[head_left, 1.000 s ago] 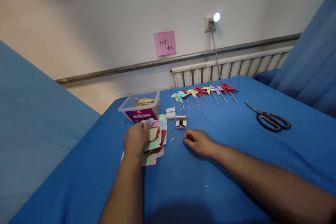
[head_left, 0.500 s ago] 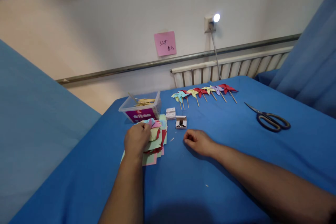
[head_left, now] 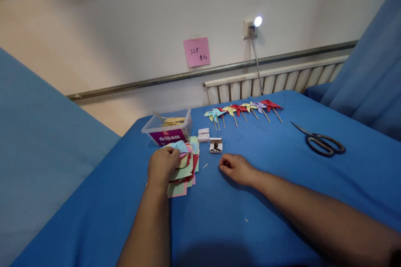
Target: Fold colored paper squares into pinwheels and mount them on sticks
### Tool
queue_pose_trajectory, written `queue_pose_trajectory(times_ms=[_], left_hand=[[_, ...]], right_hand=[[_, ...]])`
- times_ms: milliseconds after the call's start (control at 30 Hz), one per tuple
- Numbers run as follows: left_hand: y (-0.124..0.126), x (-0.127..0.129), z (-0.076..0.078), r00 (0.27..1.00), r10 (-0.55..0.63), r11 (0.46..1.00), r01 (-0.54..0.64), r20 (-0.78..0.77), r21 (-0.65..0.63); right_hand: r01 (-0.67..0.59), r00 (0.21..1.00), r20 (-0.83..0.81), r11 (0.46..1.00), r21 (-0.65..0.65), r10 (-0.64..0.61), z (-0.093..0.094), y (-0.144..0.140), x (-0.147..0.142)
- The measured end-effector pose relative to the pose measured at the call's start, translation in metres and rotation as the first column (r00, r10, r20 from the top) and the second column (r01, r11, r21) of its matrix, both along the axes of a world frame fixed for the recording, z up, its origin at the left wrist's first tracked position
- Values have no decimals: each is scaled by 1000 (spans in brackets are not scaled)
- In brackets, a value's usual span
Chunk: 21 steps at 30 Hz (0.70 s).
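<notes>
My left hand [head_left: 162, 167] rests on a pile of coloured cut paper squares [head_left: 185, 167] and pinches a light blue piece [head_left: 179, 146] at the pile's top. My right hand [head_left: 236, 169] lies curled on the blue tablecloth [head_left: 275, 183] to the right of the pile, holding nothing I can see. Just beyond it stands a small open box of metal pins [head_left: 216, 146], with two small white boxes [head_left: 203, 134] beside it.
A clear plastic tub of wooden sticks [head_left: 167, 128] stands behind the paper pile. A row of finished paper pinwheels on sticks [head_left: 242, 109] lies further back. Black-handled scissors [head_left: 322, 142] lie at the right. A radiator and wall run behind the table.
My left hand's fingers have drawn a light blue paper piece up from the top of the pile. My right hand has stayed where it was.
</notes>
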State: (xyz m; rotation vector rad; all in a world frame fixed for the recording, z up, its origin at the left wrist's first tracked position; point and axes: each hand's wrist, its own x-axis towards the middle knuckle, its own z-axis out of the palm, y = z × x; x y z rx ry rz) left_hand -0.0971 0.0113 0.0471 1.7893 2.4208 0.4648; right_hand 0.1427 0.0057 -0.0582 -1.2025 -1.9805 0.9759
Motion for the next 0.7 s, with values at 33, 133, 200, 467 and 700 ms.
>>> queue_pose_trajectory(times_ms=[33,133,200,467,700], left_hand=[[0,0,-1,1000,1,1000,0,8,-2],[0,-1,-4,1000,6,1000,-6,3,0],[0,-2,-6,1000,-1,1000,1,4,3],[-7,2,2,985,172,907,-170,29,384],[-9,21,1,877,-7,684,-346,481,642]], right_hand=[[-2,1000,-5,1000,1,2,0,0,0],[-6,1000,-12,1000,14,6,-1,0,1],[-5,1000,-12,1000,22,5,-2,0,1],[-8,1000,-9,1000,19,8,-1,0,0],[16,997,-77,1000,-3,-16,-4,2,-3]])
